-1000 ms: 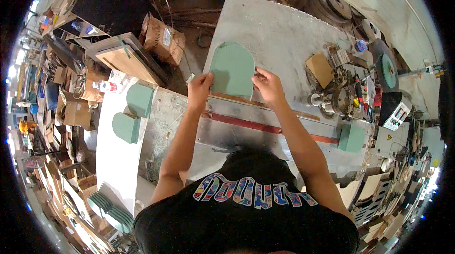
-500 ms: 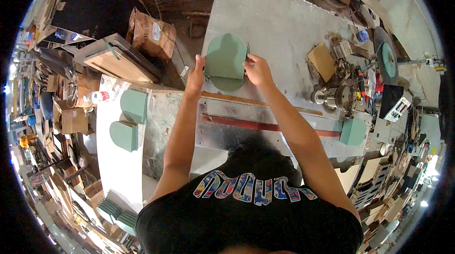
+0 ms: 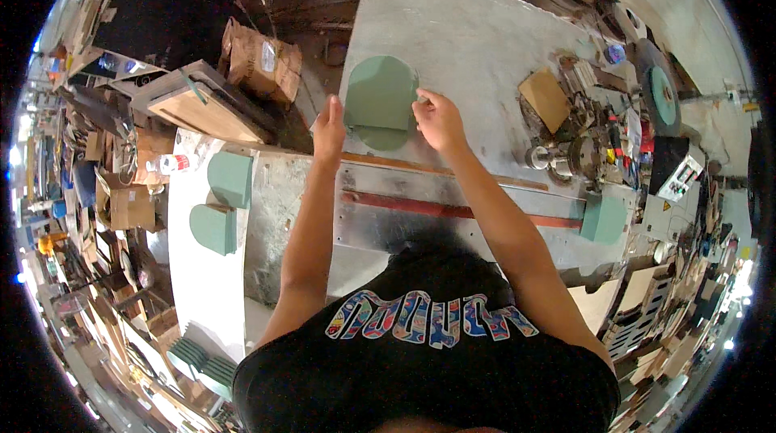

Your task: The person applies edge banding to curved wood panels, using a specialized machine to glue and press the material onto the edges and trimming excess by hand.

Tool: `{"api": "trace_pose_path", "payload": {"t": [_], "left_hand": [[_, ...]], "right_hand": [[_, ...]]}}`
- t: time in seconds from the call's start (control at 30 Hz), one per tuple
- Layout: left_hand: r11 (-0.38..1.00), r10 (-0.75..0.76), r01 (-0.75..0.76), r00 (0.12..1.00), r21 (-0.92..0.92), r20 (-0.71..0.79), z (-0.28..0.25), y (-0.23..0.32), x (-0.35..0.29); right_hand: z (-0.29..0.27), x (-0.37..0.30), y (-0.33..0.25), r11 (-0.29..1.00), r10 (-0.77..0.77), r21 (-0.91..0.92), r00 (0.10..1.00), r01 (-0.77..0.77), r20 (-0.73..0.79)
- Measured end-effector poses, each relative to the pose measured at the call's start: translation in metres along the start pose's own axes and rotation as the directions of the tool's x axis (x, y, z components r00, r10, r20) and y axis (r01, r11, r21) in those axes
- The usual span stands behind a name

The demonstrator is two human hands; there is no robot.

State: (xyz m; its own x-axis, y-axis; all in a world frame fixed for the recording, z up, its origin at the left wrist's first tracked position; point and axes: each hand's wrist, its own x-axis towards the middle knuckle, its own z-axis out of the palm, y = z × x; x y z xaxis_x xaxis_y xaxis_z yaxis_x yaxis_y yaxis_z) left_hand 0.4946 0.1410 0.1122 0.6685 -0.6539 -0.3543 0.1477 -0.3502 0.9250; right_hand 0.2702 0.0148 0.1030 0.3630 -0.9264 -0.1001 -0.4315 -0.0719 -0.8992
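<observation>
A: Where is the green foam block with rounded ends (image 3: 380,102)?

B: It lies flat on the grey metal worktable (image 3: 469,29), between your hands.

A: Hand states?

B: Your right hand (image 3: 439,119) pinches the block's right edge. Your left hand (image 3: 328,131) rests against its left edge, fingers pressed together and straight, gripping nothing.
</observation>
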Motion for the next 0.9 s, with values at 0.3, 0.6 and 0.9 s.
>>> {"api": "trace_pose_path", "payload": {"t": [0.3, 0.6, 0.9], "left_hand": [[0.825, 0.565, -0.563, 0.822, 0.048, -0.073, 0.076, -0.053, -0.144], [0.939, 0.242, -0.329, 0.839, 0.099, 0.487, 0.214, -0.103, -0.287], [0.931, 0.223, -0.343, 0.801, 0.121, 0.556, 0.341, -0.106, -0.376]], "right_hand": [[-0.120, -0.186, 0.041, 0.996, 0.050, -0.073, 0.993, -0.042, 0.104], [-0.247, -0.273, 0.119, 0.979, 0.042, -0.203, 0.995, -0.022, 0.094], [-0.388, -0.359, 0.189, 0.950, 0.122, -0.308, 0.975, -0.060, 0.186]]}}
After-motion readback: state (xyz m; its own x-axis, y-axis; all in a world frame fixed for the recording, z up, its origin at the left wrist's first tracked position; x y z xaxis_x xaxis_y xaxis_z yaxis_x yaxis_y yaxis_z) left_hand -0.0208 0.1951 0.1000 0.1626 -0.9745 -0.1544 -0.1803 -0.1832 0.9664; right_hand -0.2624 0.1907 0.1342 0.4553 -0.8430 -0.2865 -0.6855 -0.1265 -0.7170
